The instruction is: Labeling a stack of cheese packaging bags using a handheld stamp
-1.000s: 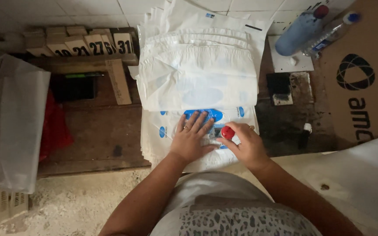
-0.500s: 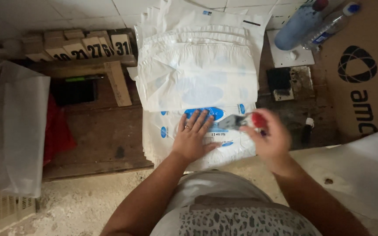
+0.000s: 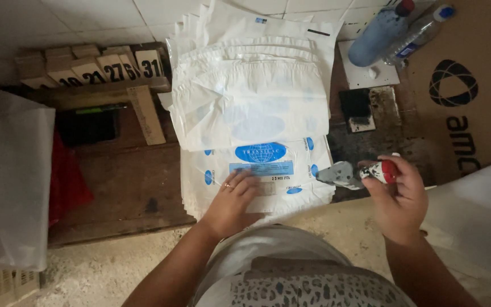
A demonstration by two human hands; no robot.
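**Stamp lifted beside the bag stack**

I see my right hand (image 3: 396, 196) closed around a red-topped stamp (image 3: 365, 171), its long axis roughly level, grey base pointing left, off the stack's right edge. My left hand (image 3: 234, 202) lies open, flat on the top printed white bag (image 3: 257, 176).

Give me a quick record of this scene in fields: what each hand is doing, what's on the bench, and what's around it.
left hand: flat on the top printed bag
right hand: holds a stamp
stamp: red cap, grey base, lifted off to the right of the bags
bags: white plastic, stacked on a wooden bench
bottles: two, lying at top right
cardboard box: right
number blocks: row at top left
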